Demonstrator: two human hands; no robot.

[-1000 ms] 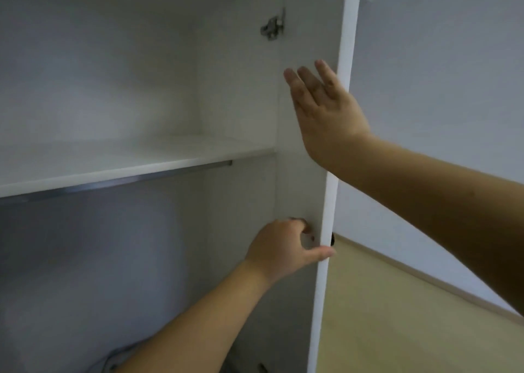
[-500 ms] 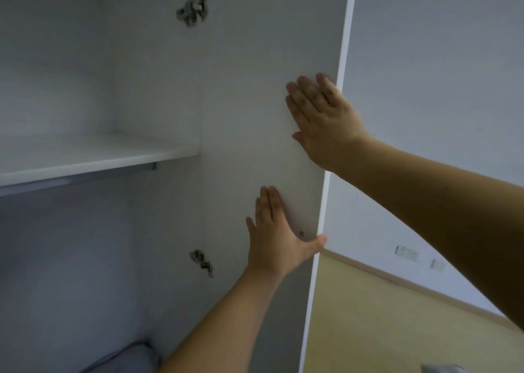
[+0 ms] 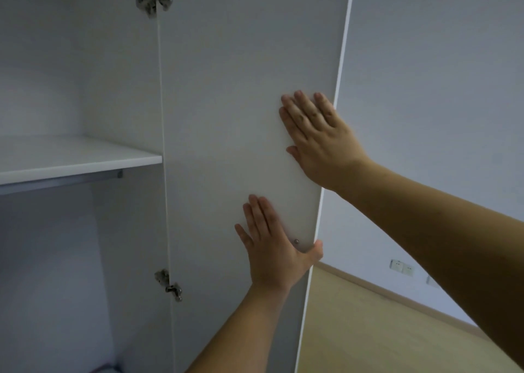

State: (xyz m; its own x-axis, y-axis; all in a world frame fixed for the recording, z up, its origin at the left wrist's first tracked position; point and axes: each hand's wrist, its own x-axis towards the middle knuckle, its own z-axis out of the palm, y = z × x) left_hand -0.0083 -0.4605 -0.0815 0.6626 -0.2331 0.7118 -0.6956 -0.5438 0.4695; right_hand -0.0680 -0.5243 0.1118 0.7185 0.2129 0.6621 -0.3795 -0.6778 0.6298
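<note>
Two flat hands, left [image 3: 270, 248] and right [image 3: 319, 139], fingers straight, press the door [image 3: 241, 89] near its free edge; stiff, light on its hinges [image 3: 168, 285], best pushed there.

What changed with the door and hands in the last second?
The left hand released its curled grip at the edge of the door and now presses flat on it, thumb at the edge. More of the inner face shows. The right hand stays flat higher up.
</note>
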